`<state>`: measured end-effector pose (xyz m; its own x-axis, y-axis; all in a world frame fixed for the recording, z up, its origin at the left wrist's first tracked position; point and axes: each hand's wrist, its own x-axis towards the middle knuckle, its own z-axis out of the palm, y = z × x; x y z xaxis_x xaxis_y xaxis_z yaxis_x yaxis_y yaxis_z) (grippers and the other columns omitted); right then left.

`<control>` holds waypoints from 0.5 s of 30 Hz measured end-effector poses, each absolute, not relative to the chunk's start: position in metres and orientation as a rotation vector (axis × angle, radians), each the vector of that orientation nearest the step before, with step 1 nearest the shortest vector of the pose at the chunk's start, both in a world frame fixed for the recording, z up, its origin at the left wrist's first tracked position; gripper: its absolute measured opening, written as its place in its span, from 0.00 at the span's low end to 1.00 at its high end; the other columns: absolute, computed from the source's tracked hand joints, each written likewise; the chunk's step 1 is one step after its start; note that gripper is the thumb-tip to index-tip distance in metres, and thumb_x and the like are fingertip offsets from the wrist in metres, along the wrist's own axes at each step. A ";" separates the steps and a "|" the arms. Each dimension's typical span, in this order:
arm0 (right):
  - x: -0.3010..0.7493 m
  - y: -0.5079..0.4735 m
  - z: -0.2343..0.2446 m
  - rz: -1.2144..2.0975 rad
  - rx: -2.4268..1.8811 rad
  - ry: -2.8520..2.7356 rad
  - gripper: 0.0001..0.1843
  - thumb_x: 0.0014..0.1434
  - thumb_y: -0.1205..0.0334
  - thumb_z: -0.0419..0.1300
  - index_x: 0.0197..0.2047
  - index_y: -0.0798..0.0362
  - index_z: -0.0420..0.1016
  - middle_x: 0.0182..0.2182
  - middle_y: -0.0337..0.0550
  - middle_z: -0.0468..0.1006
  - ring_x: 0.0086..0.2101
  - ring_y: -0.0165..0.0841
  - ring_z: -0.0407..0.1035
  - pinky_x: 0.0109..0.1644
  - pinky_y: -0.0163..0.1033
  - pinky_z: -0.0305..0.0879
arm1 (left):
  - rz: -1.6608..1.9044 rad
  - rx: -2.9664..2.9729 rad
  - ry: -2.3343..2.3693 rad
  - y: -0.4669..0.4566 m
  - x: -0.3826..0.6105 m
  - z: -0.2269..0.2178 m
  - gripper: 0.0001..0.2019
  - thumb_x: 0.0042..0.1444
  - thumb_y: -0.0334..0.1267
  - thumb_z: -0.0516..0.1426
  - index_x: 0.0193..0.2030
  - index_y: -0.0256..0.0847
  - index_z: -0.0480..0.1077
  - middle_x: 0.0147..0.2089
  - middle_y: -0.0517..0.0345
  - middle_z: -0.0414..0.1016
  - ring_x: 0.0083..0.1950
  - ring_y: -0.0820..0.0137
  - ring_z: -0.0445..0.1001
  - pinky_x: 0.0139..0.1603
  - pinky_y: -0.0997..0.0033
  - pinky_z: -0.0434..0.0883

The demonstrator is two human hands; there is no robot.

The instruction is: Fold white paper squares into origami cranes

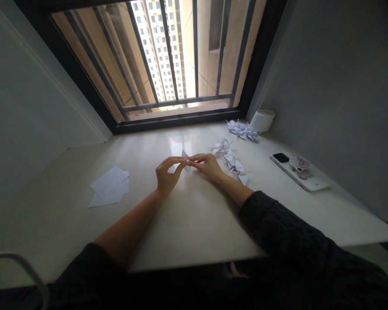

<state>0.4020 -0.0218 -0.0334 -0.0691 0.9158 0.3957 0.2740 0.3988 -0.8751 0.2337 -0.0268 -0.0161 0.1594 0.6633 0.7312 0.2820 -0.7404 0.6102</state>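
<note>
Between my two hands, above the middle of the white sill, is a small piece of folded paper [184, 153] with a pointed tip showing upward. My left hand [168, 173] pinches it from the left with thumb and fingertips. From the right, my right hand [208, 165] also pinches it, so the fingertips of both hands meet there and hide most of the folds. Just right of my right hand lie several folded paper cranes [234, 163]. Farther back is another cluster of folded paper cranes [243, 130].
Loose paper sheets [108, 185] overlap at the left. A white cup [263, 120] stands in the back right corner. A phone [299, 172] with a round grip lies at the right. The barred window [177, 118] borders the sill [187, 232] behind; a cable [22, 260] curves at lower left.
</note>
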 end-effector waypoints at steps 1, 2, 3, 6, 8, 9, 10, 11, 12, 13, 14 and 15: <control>0.401 -0.022 -0.033 0.764 -1.073 -1.583 0.14 0.50 0.50 0.64 0.39 0.45 0.80 0.38 0.41 0.81 0.38 0.36 0.75 0.38 0.37 0.69 | 1.606 2.110 0.906 -0.027 0.234 -0.016 0.04 0.51 0.38 0.61 0.34 0.43 0.75 0.38 0.56 0.78 0.42 0.69 0.76 0.47 0.64 0.73; 0.401 -0.023 -0.033 0.777 -1.065 -1.574 0.14 0.50 0.50 0.63 0.39 0.45 0.80 0.38 0.41 0.81 0.38 0.36 0.75 0.37 0.37 0.69 | 1.608 2.110 0.906 -0.028 0.233 -0.015 0.04 0.52 0.37 0.60 0.34 0.43 0.75 0.39 0.56 0.78 0.42 0.69 0.76 0.48 0.64 0.73; 0.400 -0.023 -0.033 0.791 -1.063 -1.565 0.15 0.50 0.50 0.63 0.39 0.46 0.80 0.38 0.42 0.81 0.38 0.36 0.75 0.37 0.37 0.69 | 1.610 2.112 0.904 -0.028 0.233 -0.015 0.04 0.52 0.37 0.60 0.34 0.43 0.75 0.39 0.56 0.78 0.42 0.69 0.76 0.48 0.64 0.72; 0.397 -0.025 -0.033 0.827 -1.075 -1.545 0.16 0.50 0.48 0.63 0.38 0.47 0.80 0.38 0.43 0.81 0.38 0.36 0.75 0.37 0.37 0.69 | 1.616 2.115 0.892 -0.030 0.233 -0.014 0.04 0.53 0.36 0.59 0.35 0.42 0.74 0.39 0.56 0.77 0.43 0.69 0.76 0.48 0.64 0.72; 0.395 -0.026 -0.033 0.835 -1.079 -1.536 0.16 0.49 0.48 0.63 0.37 0.47 0.80 0.38 0.43 0.81 0.37 0.36 0.75 0.37 0.37 0.69 | 1.613 2.112 0.898 -0.030 0.233 -0.013 0.04 0.53 0.37 0.59 0.35 0.42 0.74 0.39 0.56 0.77 0.43 0.69 0.75 0.48 0.64 0.72; 0.394 -0.027 -0.032 0.837 -1.078 -1.530 0.16 0.49 0.48 0.63 0.38 0.47 0.80 0.38 0.43 0.81 0.38 0.36 0.75 0.37 0.37 0.68 | 1.612 2.110 0.905 -0.030 0.233 -0.013 0.04 0.53 0.37 0.59 0.35 0.42 0.74 0.39 0.56 0.77 0.43 0.69 0.75 0.48 0.64 0.72; 0.393 -0.028 -0.032 0.837 -1.078 -1.519 0.16 0.49 0.48 0.63 0.38 0.47 0.80 0.38 0.43 0.81 0.38 0.36 0.75 0.37 0.37 0.68 | 1.613 2.108 0.913 -0.030 0.232 -0.013 0.04 0.53 0.37 0.59 0.34 0.42 0.73 0.39 0.56 0.77 0.43 0.69 0.75 0.48 0.63 0.72; 0.392 -0.029 -0.032 0.837 -1.078 -1.511 0.16 0.49 0.48 0.63 0.38 0.47 0.80 0.38 0.43 0.81 0.38 0.36 0.75 0.37 0.37 0.68 | 1.617 2.108 0.918 -0.030 0.232 -0.013 0.04 0.53 0.37 0.59 0.34 0.42 0.73 0.39 0.56 0.77 0.43 0.69 0.75 0.48 0.63 0.72; 0.392 -0.030 -0.032 0.836 -1.080 -1.503 0.16 0.49 0.48 0.63 0.38 0.47 0.80 0.38 0.43 0.81 0.38 0.36 0.75 0.37 0.36 0.68 | 1.620 2.109 0.920 -0.030 0.232 -0.013 0.04 0.53 0.37 0.59 0.35 0.42 0.73 0.39 0.56 0.76 0.43 0.69 0.75 0.48 0.63 0.72; 0.391 -0.030 -0.032 0.833 -1.081 -1.498 0.16 0.49 0.48 0.63 0.38 0.47 0.80 0.38 0.43 0.81 0.38 0.36 0.75 0.37 0.36 0.68 | 1.622 2.113 0.918 -0.031 0.231 -0.013 0.04 0.53 0.37 0.59 0.35 0.42 0.74 0.39 0.55 0.76 0.43 0.69 0.75 0.48 0.63 0.72; 0.391 -0.030 -0.032 0.829 -1.080 -1.498 0.16 0.49 0.48 0.63 0.38 0.47 0.80 0.38 0.43 0.81 0.38 0.36 0.75 0.37 0.36 0.68 | 1.621 2.121 0.913 -0.031 0.231 -0.013 0.04 0.53 0.37 0.59 0.35 0.42 0.74 0.39 0.55 0.76 0.43 0.69 0.75 0.48 0.63 0.72; 0.391 -0.030 -0.033 0.821 -1.083 -1.497 0.16 0.50 0.48 0.63 0.38 0.47 0.80 0.38 0.43 0.81 0.38 0.36 0.75 0.37 0.36 0.68 | 1.619 2.129 0.906 -0.031 0.231 -0.012 0.04 0.53 0.37 0.59 0.35 0.42 0.74 0.39 0.55 0.76 0.43 0.69 0.75 0.48 0.63 0.72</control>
